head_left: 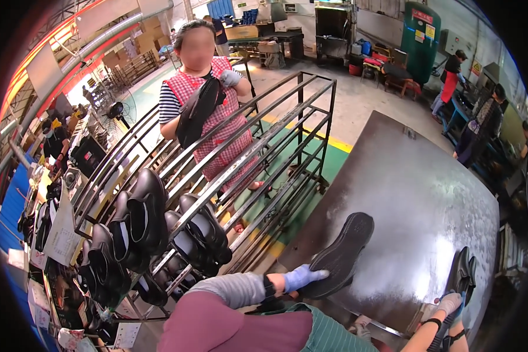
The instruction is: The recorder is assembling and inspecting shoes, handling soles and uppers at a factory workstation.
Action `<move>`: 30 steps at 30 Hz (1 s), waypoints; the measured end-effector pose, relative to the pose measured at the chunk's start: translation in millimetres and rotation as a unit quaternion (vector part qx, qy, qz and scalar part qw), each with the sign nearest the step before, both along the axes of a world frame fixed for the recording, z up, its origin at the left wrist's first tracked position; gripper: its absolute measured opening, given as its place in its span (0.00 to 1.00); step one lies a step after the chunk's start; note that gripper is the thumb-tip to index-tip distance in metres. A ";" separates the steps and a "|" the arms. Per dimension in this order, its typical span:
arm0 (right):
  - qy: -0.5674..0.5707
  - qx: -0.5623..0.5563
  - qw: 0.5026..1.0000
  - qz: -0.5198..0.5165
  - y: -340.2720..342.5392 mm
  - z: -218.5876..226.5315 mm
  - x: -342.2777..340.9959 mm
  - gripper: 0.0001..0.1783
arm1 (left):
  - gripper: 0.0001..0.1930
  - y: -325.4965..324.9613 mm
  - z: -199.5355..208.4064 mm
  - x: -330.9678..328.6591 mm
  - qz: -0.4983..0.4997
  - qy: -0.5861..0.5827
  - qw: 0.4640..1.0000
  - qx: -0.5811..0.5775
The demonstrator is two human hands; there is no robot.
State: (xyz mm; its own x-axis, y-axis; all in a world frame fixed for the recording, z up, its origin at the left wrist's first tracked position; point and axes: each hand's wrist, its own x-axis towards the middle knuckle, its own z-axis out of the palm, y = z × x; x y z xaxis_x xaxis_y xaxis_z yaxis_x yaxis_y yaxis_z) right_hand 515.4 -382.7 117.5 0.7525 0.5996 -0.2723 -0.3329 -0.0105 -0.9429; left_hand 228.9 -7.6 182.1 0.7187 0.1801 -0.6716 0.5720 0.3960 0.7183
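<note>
My left hand [304,277], in a blue-purple glove, grips a black shoe [341,255] whose dark sole faces up. It holds the shoe at the near left edge of the metal table [416,170]. My grey sleeve cover and a black wristband show behind the glove. Beside my green striped apron [340,331], at the table's near edge, is a pale gloved hand [362,326], apparently my right; its fingers are mostly hidden. Farther right, another person's gloved hands [450,303] hold black shoes [462,271].
A black metal rack [299,111] carries several black shoes [146,205] on its left part. Behind it stands a person in a red checked apron [226,117], holding a dark object. A green tank [419,44], machines and other workers are farther back.
</note>
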 end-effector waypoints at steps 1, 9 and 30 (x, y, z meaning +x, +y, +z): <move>0.014 -0.035 0.999 -0.004 33.2 8.2 -69.7 0.27 | 0.32 -3.1 7.3 -4.5 -0.026 -0.043 0.998 -0.042; 0.005 -0.098 0.994 0.048 161.6 33.5 -107.6 0.32 | 0.37 51.4 26.5 7.9 -0.483 -0.028 0.874 0.049; -0.174 0.110 0.971 -0.125 258.0 102.6 -155.9 0.12 | 0.16 17.3 54.1 103.9 -0.085 -0.346 0.934 0.010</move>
